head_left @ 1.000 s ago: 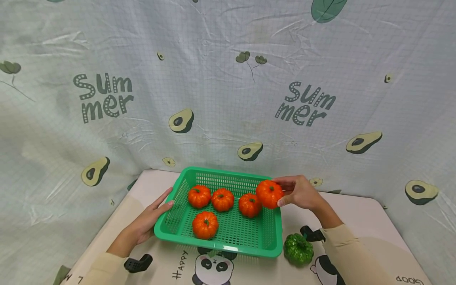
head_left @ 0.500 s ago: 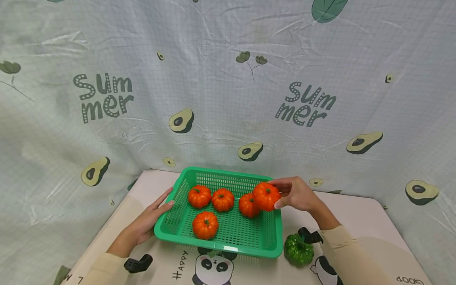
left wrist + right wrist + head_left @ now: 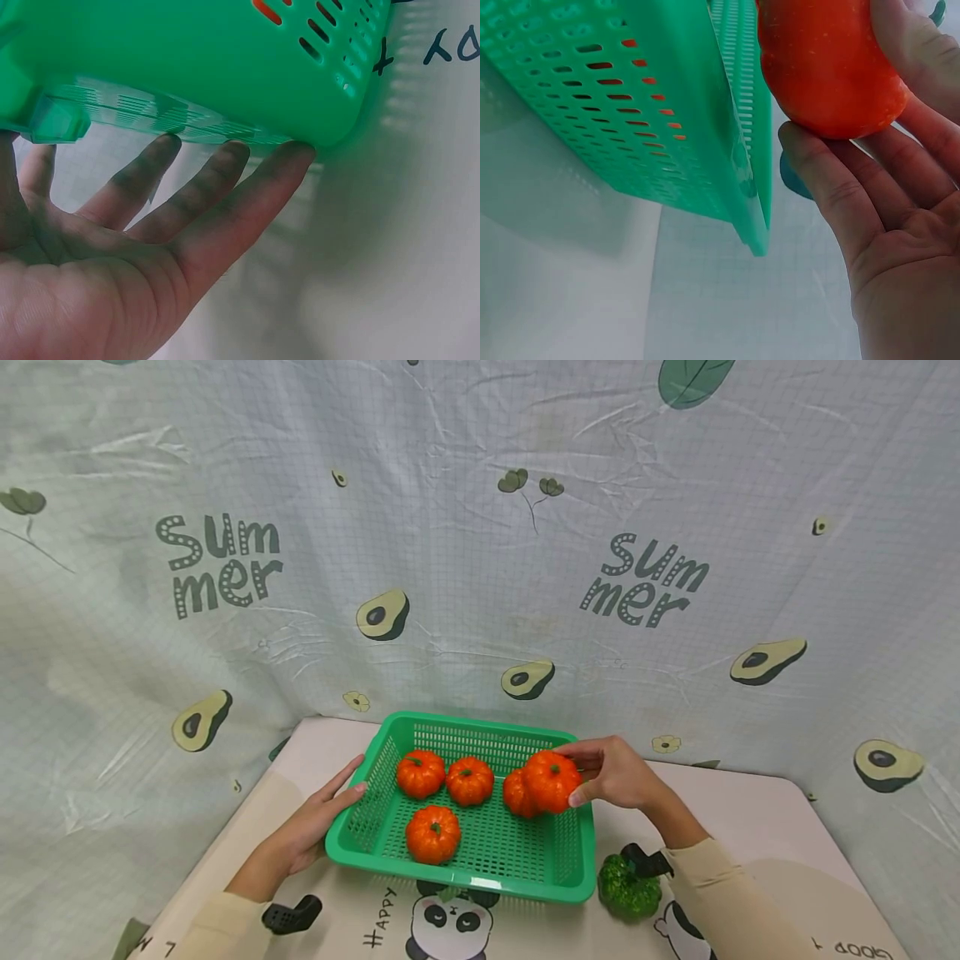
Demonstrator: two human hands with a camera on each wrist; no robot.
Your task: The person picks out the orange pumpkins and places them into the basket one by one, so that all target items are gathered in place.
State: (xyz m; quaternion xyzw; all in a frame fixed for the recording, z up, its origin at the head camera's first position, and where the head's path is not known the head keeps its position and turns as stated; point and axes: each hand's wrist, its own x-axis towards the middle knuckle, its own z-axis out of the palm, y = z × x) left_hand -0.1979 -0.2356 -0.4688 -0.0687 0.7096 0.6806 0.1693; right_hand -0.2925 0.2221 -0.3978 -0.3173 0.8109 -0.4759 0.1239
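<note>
In the head view my right hand holds an orange pumpkin by its right side. That pumpkin is over the right part of a green plastic basket and partly covers another orange pumpkin. In the right wrist view, thumb and fingers lie on opposite sides of the held pumpkin, beside the basket's rim. My left hand rests against the basket's left side, thumb at the rim. Its fairly straight fingers touch the outer wall in the left wrist view.
Several pumpkins sit in the basket, among them one at the back left, one at the back middle and one in front. A green pumpkin-like vegetable lies on the table right of the basket. A printed curtain hangs behind.
My right hand has moved left and slightly down with the pumpkin, further over the basket, so it hides more of the pumpkin beside it. My left hand and the basket have stayed put.
</note>
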